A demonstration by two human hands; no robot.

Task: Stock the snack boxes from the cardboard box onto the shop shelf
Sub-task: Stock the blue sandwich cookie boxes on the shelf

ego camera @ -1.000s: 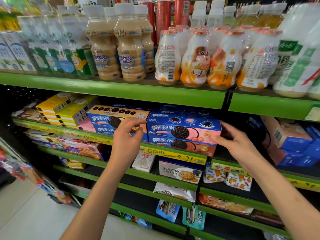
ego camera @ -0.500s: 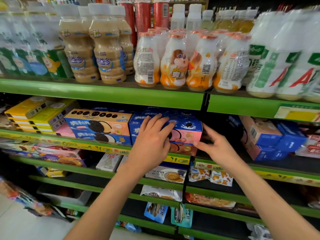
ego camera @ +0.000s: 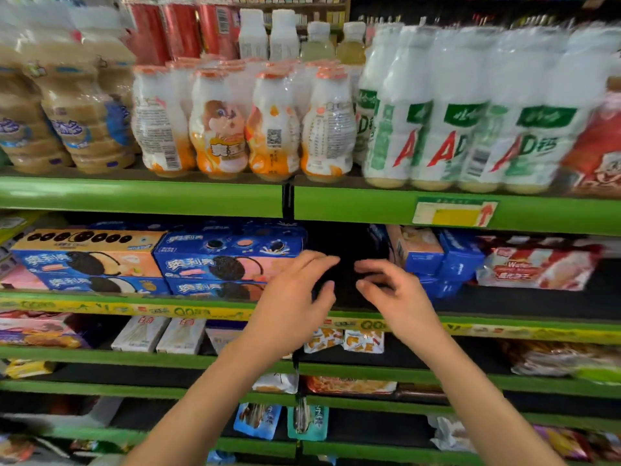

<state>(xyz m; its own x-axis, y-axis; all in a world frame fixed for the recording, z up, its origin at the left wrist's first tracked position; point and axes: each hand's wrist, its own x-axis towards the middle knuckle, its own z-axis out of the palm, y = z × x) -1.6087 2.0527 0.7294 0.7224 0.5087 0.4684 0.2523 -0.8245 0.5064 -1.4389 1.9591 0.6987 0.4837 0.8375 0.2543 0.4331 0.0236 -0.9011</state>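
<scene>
Blue cookie boxes (ego camera: 228,260) sit stacked on green shelf (ego camera: 141,196), left hand (ego camera: 295,297) and right hand (ego camera: 393,294) beside them, fingers loose, holding nothing.

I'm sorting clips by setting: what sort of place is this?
Most likely a small grocery or convenience shop: tiered green shelves packed with bottled drinks, stacked cookie boxes, and a price tag.

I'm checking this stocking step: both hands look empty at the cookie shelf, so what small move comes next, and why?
Probably draw both hands back to fetch another snack box. The left hand and right hand hold nothing, the blue cookie boxes already sit stacked on the shelf edge, and a dark gap beside them looks unfilled.
</scene>
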